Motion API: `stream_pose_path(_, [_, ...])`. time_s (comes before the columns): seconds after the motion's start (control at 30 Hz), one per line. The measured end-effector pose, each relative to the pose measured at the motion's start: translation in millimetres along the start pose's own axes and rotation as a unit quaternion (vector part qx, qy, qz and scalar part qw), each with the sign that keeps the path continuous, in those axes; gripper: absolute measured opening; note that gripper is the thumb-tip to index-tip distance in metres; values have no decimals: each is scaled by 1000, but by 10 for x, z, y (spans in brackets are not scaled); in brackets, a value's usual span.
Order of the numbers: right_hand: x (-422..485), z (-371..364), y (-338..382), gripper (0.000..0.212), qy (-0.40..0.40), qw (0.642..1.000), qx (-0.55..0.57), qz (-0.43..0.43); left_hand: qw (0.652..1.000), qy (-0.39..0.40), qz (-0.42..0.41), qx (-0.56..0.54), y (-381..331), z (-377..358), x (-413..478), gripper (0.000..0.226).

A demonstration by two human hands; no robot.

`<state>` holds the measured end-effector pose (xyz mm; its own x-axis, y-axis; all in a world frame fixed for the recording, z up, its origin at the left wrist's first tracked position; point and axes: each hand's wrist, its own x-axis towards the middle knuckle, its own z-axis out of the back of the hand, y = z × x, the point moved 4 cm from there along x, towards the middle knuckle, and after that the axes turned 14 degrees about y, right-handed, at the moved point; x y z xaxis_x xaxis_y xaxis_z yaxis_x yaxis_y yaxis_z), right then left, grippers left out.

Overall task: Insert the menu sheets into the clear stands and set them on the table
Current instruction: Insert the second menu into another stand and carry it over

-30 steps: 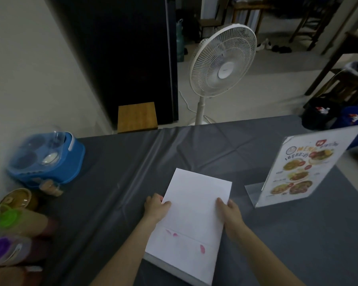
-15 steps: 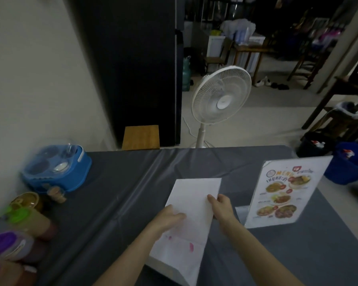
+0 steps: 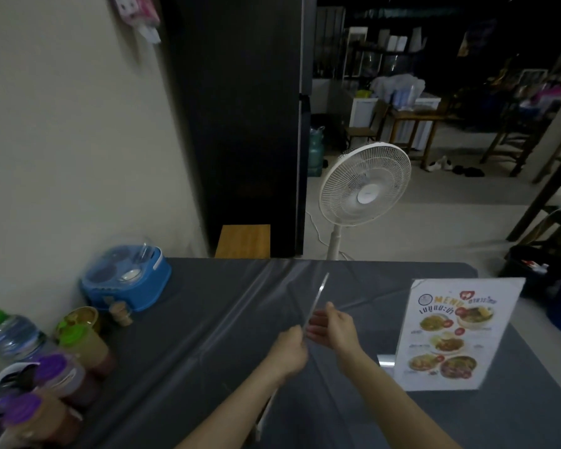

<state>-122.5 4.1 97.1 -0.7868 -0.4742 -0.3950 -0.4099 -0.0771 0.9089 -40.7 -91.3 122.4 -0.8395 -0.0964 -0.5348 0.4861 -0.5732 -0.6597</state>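
Observation:
I hold a clear stand with a white menu sheet (image 3: 318, 296) upright above the grey table (image 3: 208, 319). It is turned edge-on to me, so it shows only as a thin line. My left hand (image 3: 289, 351) pinches it from the left. My right hand (image 3: 334, 332) lies against its right face with the fingers nearly flat. A second clear stand (image 3: 450, 335) with a printed food menu in it stands upright on the table to the right, apart from my hands.
A blue caddy (image 3: 127, 280), a small jar (image 3: 120, 314) and several bottles with green and purple caps (image 3: 52, 367) crowd the table's left edge by the wall. A white floor fan (image 3: 363, 186) and a wooden stool (image 3: 243, 241) stand beyond the far edge.
The stand with the white sheet lay tilted on the table under both hands. It is now raised and turned edge-on. The view has tilted up toward the room.

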Motion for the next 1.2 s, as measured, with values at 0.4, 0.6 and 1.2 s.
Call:
stream_pose_path(0.4, [-58, 268, -459, 39, -7, 994, -70, -85, 947, 33, -114, -298, -69, 40, -432, 25])
stream_pose_path(0.6, [-30, 378, -383, 28, -33, 996, -50, -65, 907, 30, -131, -399, 68, 47, -531, 26])
stream_pose_path(1.2, [-158, 812, 182, 16, -82, 986, -59, 129, 907, -165, -116, -370, 423, 181, -250, 10])
